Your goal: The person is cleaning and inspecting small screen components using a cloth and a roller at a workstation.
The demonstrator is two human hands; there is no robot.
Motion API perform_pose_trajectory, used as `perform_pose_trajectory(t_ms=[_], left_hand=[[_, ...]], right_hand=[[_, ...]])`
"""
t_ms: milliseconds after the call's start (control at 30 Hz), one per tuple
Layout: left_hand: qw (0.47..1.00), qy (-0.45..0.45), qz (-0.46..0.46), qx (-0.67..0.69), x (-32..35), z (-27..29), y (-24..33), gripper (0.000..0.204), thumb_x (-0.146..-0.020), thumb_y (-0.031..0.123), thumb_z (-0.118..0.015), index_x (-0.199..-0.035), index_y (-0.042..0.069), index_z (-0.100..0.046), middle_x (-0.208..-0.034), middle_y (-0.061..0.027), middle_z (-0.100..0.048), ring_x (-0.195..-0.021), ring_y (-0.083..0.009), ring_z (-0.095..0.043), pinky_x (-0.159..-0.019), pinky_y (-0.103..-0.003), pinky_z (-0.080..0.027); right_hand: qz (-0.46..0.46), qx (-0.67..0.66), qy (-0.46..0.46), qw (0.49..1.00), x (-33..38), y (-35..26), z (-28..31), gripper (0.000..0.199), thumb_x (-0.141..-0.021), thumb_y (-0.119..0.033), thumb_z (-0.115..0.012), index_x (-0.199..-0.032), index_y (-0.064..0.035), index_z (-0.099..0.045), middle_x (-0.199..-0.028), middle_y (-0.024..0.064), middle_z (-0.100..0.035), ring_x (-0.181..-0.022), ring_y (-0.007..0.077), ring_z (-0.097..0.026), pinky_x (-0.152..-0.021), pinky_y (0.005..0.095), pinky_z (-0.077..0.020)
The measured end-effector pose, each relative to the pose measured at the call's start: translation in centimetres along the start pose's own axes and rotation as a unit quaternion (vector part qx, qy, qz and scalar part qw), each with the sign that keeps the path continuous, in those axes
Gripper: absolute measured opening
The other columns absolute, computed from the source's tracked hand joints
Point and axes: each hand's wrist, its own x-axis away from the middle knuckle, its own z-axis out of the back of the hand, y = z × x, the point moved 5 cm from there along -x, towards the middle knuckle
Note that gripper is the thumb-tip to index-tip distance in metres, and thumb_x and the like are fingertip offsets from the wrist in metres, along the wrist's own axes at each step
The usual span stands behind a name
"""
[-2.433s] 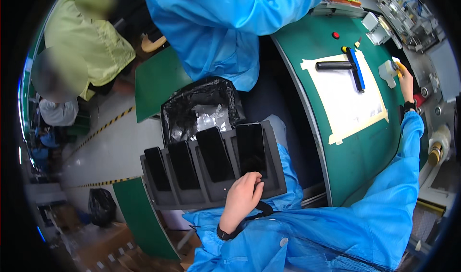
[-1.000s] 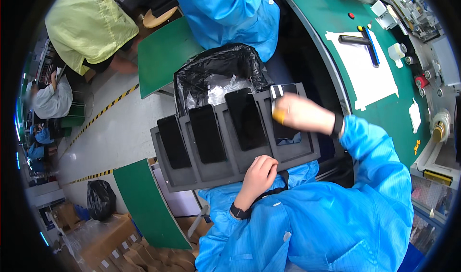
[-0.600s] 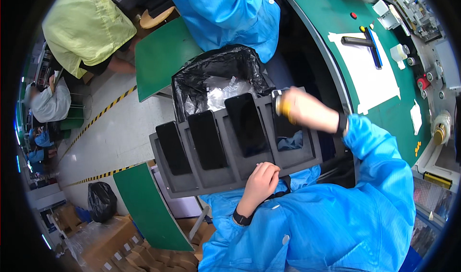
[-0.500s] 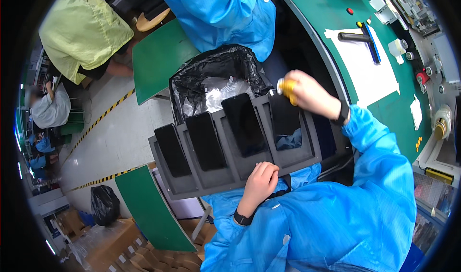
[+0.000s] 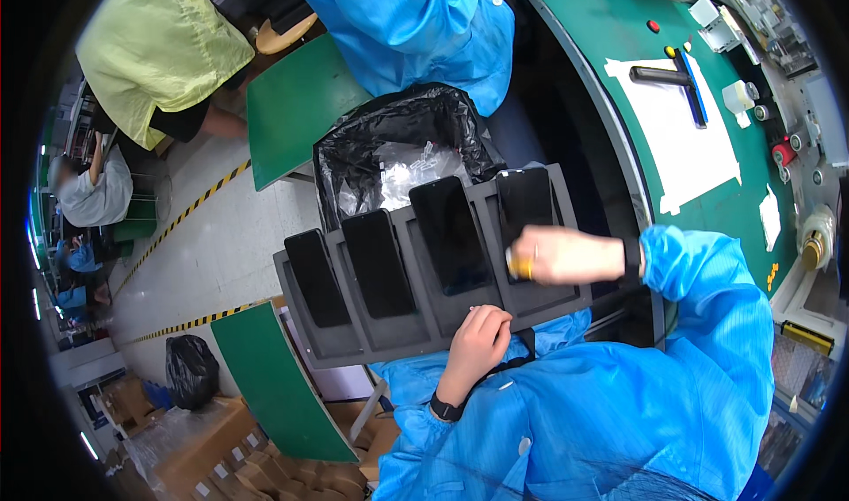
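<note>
A dark grey tray (image 5: 424, 328) with several slanted compartments lies in front of me, a black smartphone in each. Over the lower part of the rightmost smartphone (image 5: 523, 196) is my right hand (image 5: 570, 255), its fingers closed round a small yellow-and-white thing (image 5: 519, 264); motion blurs it and the hand covers part of it. My left hand (image 5: 480, 342) grips the near edge of the tray with bent fingers. To the left lie the other smartphones: one (image 5: 449, 236) in the neighbouring compartment, then another (image 5: 378, 262) and the leftmost (image 5: 317, 277).
Behind the tray stands a bin lined with a black bag (image 5: 340, 160), holding clear plastic scraps (image 5: 416, 178). A green bench (image 5: 676, 169) on the right carries white paper (image 5: 672, 138) and a black-and-blue tool (image 5: 663, 76). Co-workers (image 5: 402, 23) are beyond. Cardboard (image 5: 203, 439) lies lower left.
My right hand has moved down along the rightmost smartphone, from its top end to its lower part, still with the yellow-and-white thing. My left hand has stayed at the tray's edge.
</note>
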Motion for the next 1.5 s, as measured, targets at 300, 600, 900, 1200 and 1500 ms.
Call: perform_pose_trajectory(t_ms=[300,600,900,1200,1500], left_hand=[[1.000,0.007,-0.004,0.002,-0.3,0.2,0.1,0.012,-0.075,-0.005,-0.066,-0.085,0.000,-0.061,-0.084,-0.0120,-0.061,-0.077,-0.0292,-0.061,-0.068,-0.036,-0.050],[1.000,0.015,0.004,-0.013,0.1,0.2,0.0,0.010,-0.078,-0.002,-0.065,-0.087,0.001,-0.061,-0.086,-0.0116,-0.061,-0.080,-0.0308,-0.061,-0.076,-0.039,-0.051],[0.999,-0.013,-0.037,-0.023,0.8,1.0,0.8,0.009,-0.080,0.002,-0.064,-0.089,0.000,-0.061,-0.090,-0.0115,-0.060,-0.085,-0.0300,-0.059,-0.084,-0.041,-0.050],[0.998,0.047,-0.001,-0.040,2.1,3.5,-0.9,0.011,-0.077,-0.003,-0.067,-0.086,0.000,-0.063,-0.087,-0.0121,-0.062,-0.082,-0.0294,-0.061,-0.074,-0.037,-0.051],[0.999,0.031,-0.021,-0.016,2.1,3.7,-1.1,0.012,-0.076,-0.002,-0.067,-0.087,0.001,-0.062,-0.088,-0.0111,-0.061,-0.083,-0.0286,-0.060,-0.075,-0.037,-0.052]], right_hand=[[0.063,0.020,0.056,0.996,1.4,-1.6,-1.1,0.015,-0.078,-0.009,-0.063,-0.089,0.0006,-0.061,-0.101,0.0132,-0.058,-0.088,0.0253,-0.058,-0.079,0.0348,-0.0532],[-0.144,0.050,0.266,0.952,3.0,5.9,5.2,0.020,-0.074,-0.001,-0.067,-0.094,-0.0029,-0.064,-0.095,0.0150,-0.061,-0.089,0.0331,-0.060,-0.077,0.0390,-0.0510],[-0.142,0.116,0.286,0.941,-0.1,6.4,7.7,0.028,-0.069,0.003,-0.066,-0.097,-0.0015,-0.061,-0.094,0.0160,-0.057,-0.088,0.0345,-0.057,-0.077,0.0401,-0.0492],[0.088,0.123,0.025,0.988,-10.8,-1.4,-1.2,0.017,-0.079,-0.009,-0.060,-0.091,0.0033,-0.060,-0.097,0.0149,-0.057,-0.088,0.0300,-0.058,-0.079,0.0373,-0.0522],[0.071,0.080,0.070,0.992,-11.9,-0.5,1.0,0.013,-0.078,-0.008,-0.062,-0.089,-0.0010,-0.061,-0.093,0.0144,-0.057,-0.085,0.0279,-0.058,-0.072,0.0367,-0.0529]])
